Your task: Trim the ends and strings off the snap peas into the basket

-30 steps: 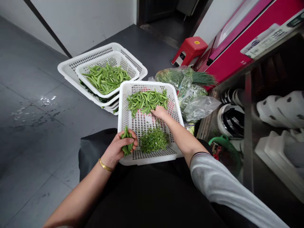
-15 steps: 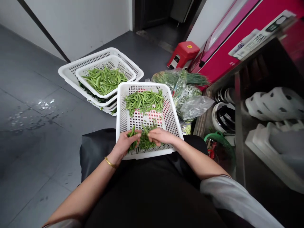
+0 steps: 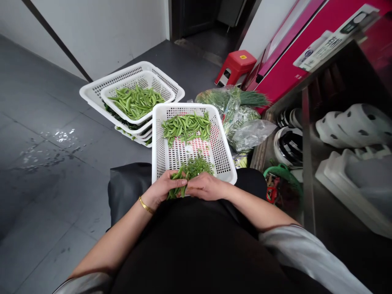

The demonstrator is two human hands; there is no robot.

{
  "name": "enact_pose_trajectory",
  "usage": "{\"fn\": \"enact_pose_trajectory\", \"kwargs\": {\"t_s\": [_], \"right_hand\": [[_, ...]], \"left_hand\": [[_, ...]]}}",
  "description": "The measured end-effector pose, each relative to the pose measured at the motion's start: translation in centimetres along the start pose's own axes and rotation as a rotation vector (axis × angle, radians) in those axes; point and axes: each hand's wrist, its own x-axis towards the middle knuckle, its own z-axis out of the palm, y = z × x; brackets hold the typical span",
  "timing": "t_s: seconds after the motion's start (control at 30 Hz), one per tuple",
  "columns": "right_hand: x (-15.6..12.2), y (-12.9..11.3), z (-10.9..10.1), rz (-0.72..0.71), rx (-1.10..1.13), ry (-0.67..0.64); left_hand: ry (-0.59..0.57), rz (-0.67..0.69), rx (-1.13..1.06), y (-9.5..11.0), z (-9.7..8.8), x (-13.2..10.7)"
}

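My left hand (image 3: 168, 187) is closed around a small bunch of green pea pods (image 3: 177, 183) at the near side of a white perforated basket (image 3: 225, 157) on my lap. My right hand (image 3: 204, 186) is pinched close beside it, fingertips at the right end of that bunch; what lies between them is hidden. Just beyond my hands is a heap of thin green trimmings (image 3: 197, 165). Across the far half of the basket lies a loose pile of pea pods (image 3: 186, 127).
On the floor ahead-left stand stacked white baskets (image 3: 88, 93), the top one full of pea pods (image 3: 137, 102). Bagged greens (image 3: 241, 112) lie on the right, a red stool (image 3: 237, 65) behind them. A green basket (image 3: 283, 173) and a metal shelf (image 3: 309, 183) flank my right side.
Both hands have moved nearer my body, and my right hand has come in against the bunch of pods. More of the trimmings heap shows now. The view has shifted slightly.
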Motion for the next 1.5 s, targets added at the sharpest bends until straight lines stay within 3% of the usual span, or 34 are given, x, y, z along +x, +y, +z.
{"fn": "enact_pose_trajectory", "kwargs": {"t_s": [0.13,0.23,0.3,0.4,0.5,0.57,0.63,0.7,0.77,0.83,0.93,1.0,1.07,1.17,1.23,1.33,1.43,1.5], "right_hand": [[-1.3,1.6,-3.4,0.342,0.197,0.333],[-1.8,2.2,-4.7,0.390,-0.017,0.464],[-1.4,1.8,-4.3,0.304,-0.289,0.368],[-0.2,0.7,-2.8,0.133,-0.615,0.066],[0.7,0.0,-1.9,0.086,-0.647,-0.139],[0.8,0.0,-2.1,0.098,-0.466,-0.186],[0.7,0.3,-2.1,0.122,-0.101,-0.222],[0.4,1.0,-1.6,0.194,0.349,-0.214],[0.3,1.8,-0.7,0.301,0.712,-0.137],[0.1,2.6,0.1,0.391,0.856,-0.028],[-0.6,3.6,0.1,0.509,0.671,0.008],[-1.1,4.1,-0.9,0.542,0.400,-0.089],[-1.3,4.8,-2.2,0.523,0.111,-0.235],[-0.1,6.6,-4.1,0.519,-0.223,-0.371],[2.0,8.7,-4.9,0.582,-0.421,-0.305],[6.3,12.6,-4.9,0.693,-0.756,-0.134],[9.5,16.0,-4.2,0.708,-0.882,-0.186],[10.1,17.2,-3.9,0.700,-0.878,-0.224]], "left_hand": [[-0.039,-0.020,0.015,0.5,-0.8,-0.3],[-0.033,-0.028,-0.006,0.6,-1.2,-0.2],[-0.048,-0.036,0.005,0.6,-1.2,-0.1],[-0.107,-0.061,0.067,0.7,-1.0,0.1],[-0.106,0.012,0.332,1.3,-0.3,-0.2],[-0.033,0.208,0.666,1.7,0.4,-0.7],[0.012,0.438,0.983,2.0,1.1,-1.3],[0.009,0.592,1.155,2.1,1.6,-1.8],[-0.001,0.675,1.189,2.2,1.6,-2.2],[0.037,0.718,1.138,2.3,1.4,-2.5],[0.255,0.722,0.924,2.8,0.6,-2.6],[0.453,0.712,0.629,3.4,-0.2,-2.5],[0.528,0.661,0.251,4.0,-1.3,-2.0],[0.387,0.476,-0.200,4.6,-2.8,-0.9],[0.265,0.347,-0.349,4.4,-3.4,-0.2],[0.132,0.216,-0.428,3.6,-3.5,0.6],[0.036,0.163,-0.432,3.1,-3.4,0.9],[0.020,0.148,-0.406,3.0,-3.4,0.9]]}}
